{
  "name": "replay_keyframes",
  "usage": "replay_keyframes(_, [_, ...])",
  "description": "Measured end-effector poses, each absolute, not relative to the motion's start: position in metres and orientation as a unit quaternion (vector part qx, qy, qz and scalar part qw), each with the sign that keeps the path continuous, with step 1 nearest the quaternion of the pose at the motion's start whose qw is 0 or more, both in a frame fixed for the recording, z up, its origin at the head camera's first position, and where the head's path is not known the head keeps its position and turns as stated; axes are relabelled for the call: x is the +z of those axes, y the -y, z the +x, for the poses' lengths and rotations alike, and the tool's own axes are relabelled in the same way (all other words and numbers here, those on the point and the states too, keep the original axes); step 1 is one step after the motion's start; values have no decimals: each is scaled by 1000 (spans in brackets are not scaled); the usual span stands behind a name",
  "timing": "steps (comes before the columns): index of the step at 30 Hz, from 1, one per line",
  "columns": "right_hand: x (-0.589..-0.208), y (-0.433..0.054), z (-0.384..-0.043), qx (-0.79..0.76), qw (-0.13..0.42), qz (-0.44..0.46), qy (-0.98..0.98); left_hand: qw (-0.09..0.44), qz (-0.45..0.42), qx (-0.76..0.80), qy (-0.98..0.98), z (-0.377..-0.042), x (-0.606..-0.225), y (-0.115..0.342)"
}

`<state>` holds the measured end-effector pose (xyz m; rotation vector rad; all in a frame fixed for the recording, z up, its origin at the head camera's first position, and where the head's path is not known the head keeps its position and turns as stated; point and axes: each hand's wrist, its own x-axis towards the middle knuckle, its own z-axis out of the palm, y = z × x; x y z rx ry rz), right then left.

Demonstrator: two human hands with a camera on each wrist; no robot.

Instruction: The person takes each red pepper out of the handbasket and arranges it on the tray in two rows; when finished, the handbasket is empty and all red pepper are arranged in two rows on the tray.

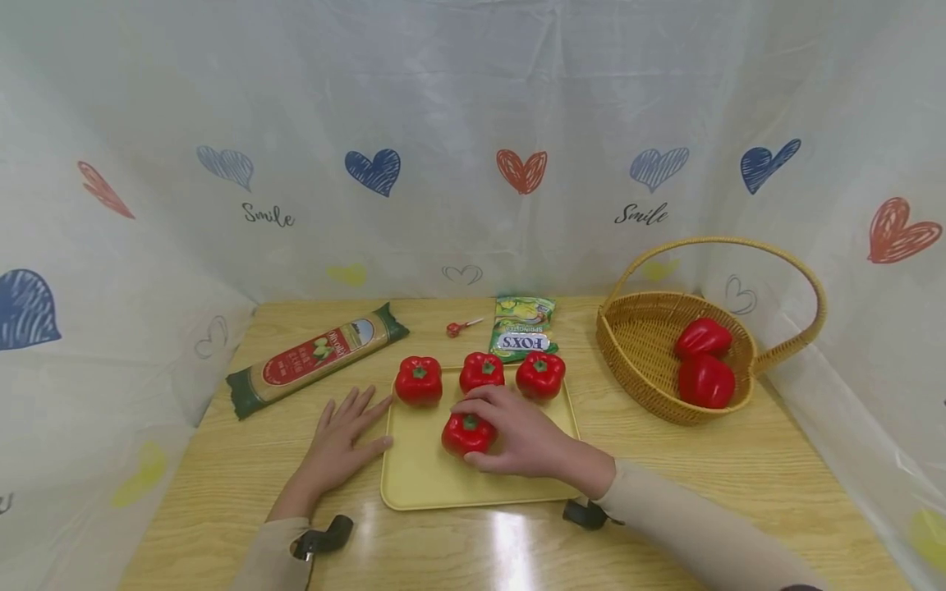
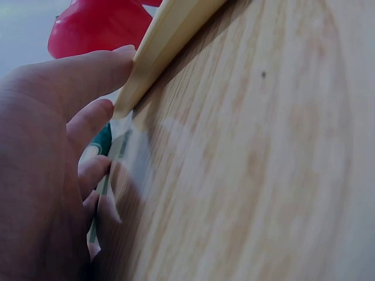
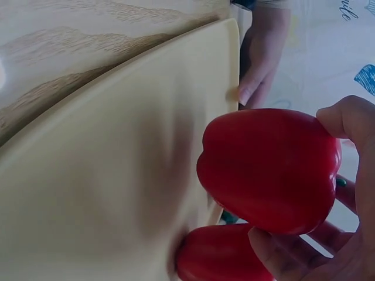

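My right hand (image 1: 528,435) grips a red bell pepper (image 1: 462,437) between thumb and fingers, over the yellow tray (image 1: 421,484). In the right wrist view this pepper (image 3: 266,170) looks slightly above the tray surface. Along the tray's far side stand three more red peppers: one at the left corner (image 1: 419,386), one in the middle (image 1: 481,369) and one at the right (image 1: 540,377). My left hand (image 1: 336,450) lies at the tray's left edge with fingers extended. Its thumb and index finger touch the rim (image 2: 143,73), and nothing is in its grasp.
A wicker basket (image 1: 643,386) with a tall handle stands at the right, two red peppers (image 1: 705,379) inside. Behind the tray lie a green candy bag (image 1: 523,328) and a red lollipop (image 1: 453,330). A pasta packet (image 1: 318,359) lies at the back left. White curtains surround the table.
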<state>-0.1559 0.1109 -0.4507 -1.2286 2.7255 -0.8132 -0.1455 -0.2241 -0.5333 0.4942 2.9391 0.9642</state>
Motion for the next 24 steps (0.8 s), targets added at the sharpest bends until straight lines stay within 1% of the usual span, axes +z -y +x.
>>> replay_keyframes(16, [-459,-83,-165,-258,49,-412,-872,-5,159,309,-938,-143,-530,221])
replay_keyframes(24, [-460,-71,-165,-262,49,-420,-868,-7,161,306,-938,-143,-529,221])
